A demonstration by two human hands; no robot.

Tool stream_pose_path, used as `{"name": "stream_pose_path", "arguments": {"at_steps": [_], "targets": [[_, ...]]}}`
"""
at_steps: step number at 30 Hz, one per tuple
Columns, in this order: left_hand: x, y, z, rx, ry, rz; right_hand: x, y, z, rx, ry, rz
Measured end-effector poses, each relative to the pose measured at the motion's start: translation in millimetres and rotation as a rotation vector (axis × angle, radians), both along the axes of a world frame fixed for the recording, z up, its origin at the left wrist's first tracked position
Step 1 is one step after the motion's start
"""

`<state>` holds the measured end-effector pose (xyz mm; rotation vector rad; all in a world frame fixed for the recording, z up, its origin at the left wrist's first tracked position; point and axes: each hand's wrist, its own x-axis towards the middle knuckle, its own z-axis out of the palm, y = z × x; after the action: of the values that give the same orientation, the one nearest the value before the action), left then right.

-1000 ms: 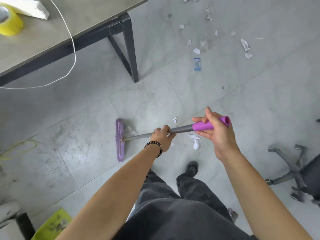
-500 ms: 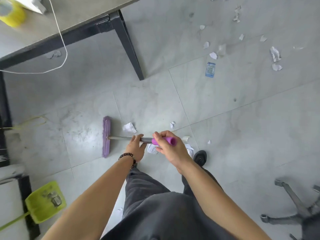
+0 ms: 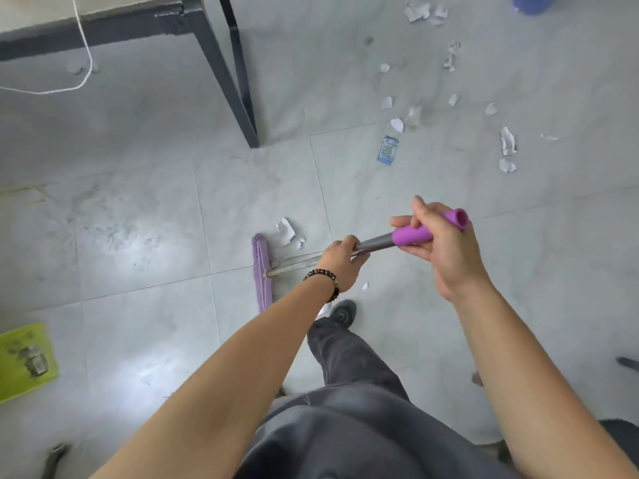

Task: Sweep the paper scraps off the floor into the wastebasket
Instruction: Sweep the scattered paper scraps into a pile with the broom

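Both hands were closed round the broom [image 3: 294,263]. The right hand [image 3: 446,250] was wrapped round the purple sleeve [image 3: 413,235] at the top end of the handle. The left hand [image 3: 340,262], with a beaded bracelet [image 3: 323,281] at its wrist, was clasped round the grey shaft lower down. The purple broom head [image 3: 261,271] was set on the tiled floor [image 3: 138,236], ahead of the person's shoe [image 3: 342,312].

The broom was judged light and stiff, best steered as it was held: one hand high as a pivot, the other on the shaft to drive it. The paper scraps [image 3: 286,231] were judged very light and flimsy, likely to flutter or slip under the bristles, so low, short strokes would be called for. Two scraps lay just beside the head on its far side and one small piece lay near the shoe. A larger scatter [image 3: 508,143] lay well apart, further out to the right, with a blue packet [image 3: 388,150] among it.

A dark table leg [image 3: 238,88] stood between the head and the far floor, and a white cord [image 3: 84,53] hung from the table. Both were judged possible snags for a wide stroke. A green dustpan [image 3: 24,361] lay at the left edge. No wastebasket could be made out. A blue object [image 3: 532,1] was cut off by the top edge and could not be identified.
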<state>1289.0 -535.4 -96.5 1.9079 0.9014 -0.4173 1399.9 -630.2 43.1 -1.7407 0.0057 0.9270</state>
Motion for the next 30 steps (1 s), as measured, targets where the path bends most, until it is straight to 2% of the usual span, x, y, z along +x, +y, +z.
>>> {"name": "stream_pose_path", "arguments": {"at_steps": [3,8,15,19,22,26,30], "targets": [[-22,5,17,0.07,0.016,-0.032,-13,1,14,0.042,-0.028,0.101],[-137,13,31,0.17,0.035,0.15,-93,28,20,0.101,0.062,0.322],[-395,-4,0,0.195,0.191,0.536,-325,58,-37,0.106,0.284,0.587],[-534,-52,-20,0.183,0.273,0.875,-470,43,-60,0.067,0.442,0.743],[-608,-83,-35,0.128,0.302,1.126,-555,27,-76,0.035,0.501,0.912],[-655,-108,-57,0.075,0.308,1.242,-607,17,-89,-0.016,0.495,1.058],[-631,-109,-69,0.054,0.267,1.208,-583,21,-94,-0.051,0.423,1.002]]}}
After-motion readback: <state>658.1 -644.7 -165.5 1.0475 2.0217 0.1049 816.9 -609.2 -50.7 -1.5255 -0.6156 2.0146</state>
